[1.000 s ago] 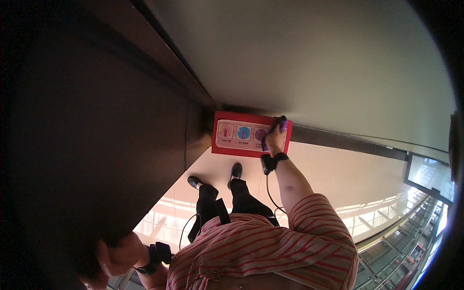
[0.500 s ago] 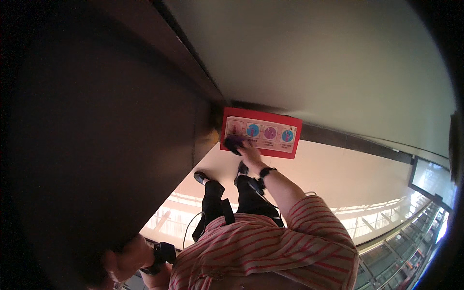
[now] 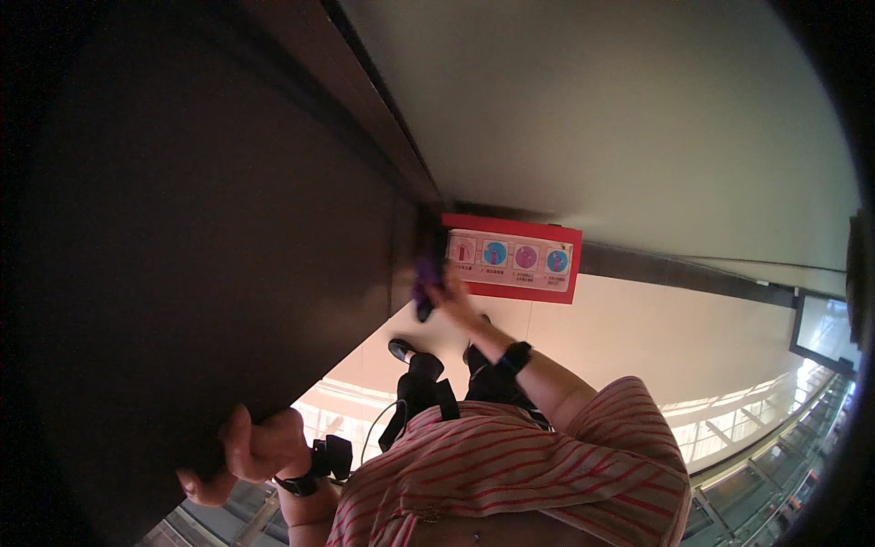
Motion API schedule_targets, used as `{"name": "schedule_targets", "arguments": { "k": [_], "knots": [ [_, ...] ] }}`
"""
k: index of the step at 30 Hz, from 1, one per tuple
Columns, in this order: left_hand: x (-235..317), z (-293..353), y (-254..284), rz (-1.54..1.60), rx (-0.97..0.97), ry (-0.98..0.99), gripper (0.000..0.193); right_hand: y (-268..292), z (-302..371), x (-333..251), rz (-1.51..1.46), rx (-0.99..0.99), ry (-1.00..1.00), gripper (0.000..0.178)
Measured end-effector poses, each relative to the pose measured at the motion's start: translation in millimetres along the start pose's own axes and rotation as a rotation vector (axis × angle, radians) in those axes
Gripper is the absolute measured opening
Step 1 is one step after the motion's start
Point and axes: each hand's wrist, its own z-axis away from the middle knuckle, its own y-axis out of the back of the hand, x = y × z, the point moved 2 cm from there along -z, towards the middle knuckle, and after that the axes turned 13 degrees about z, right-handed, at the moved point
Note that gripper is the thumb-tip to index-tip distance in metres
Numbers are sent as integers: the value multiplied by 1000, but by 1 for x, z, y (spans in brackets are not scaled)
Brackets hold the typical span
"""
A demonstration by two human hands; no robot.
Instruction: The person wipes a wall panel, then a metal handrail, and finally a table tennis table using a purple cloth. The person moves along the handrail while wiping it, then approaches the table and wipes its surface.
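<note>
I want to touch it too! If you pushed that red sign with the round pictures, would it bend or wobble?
The red sign probably stays put: it lies flat against the wall. It looks thin and sheet-like, so off the wall it would likely be light and a bit bendy. The right hand presses a purple thing at its left edge, and nothing seems to buckle.

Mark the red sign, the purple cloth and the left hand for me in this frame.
red sign [image 3: 512, 262]: head view, on the pale strip of round pictures across its middle.
purple cloth [image 3: 426, 273]: head view, on the bunched part above the right hand.
left hand [image 3: 251, 453]: head view, on the knuckles against the dark panel.
</note>
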Motion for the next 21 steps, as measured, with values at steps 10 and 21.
{"name": "schedule_targets", "arguments": {
  "k": [10,21],
  "knots": [
    [5,-5,0,-5,-6,-42,30,-67,-101,-12,-11,-22,-191,64],
    [-10,-14,-1,84,-28,-178,35,-89,67,-2,-79,-298,-260,43]
  ]
}}
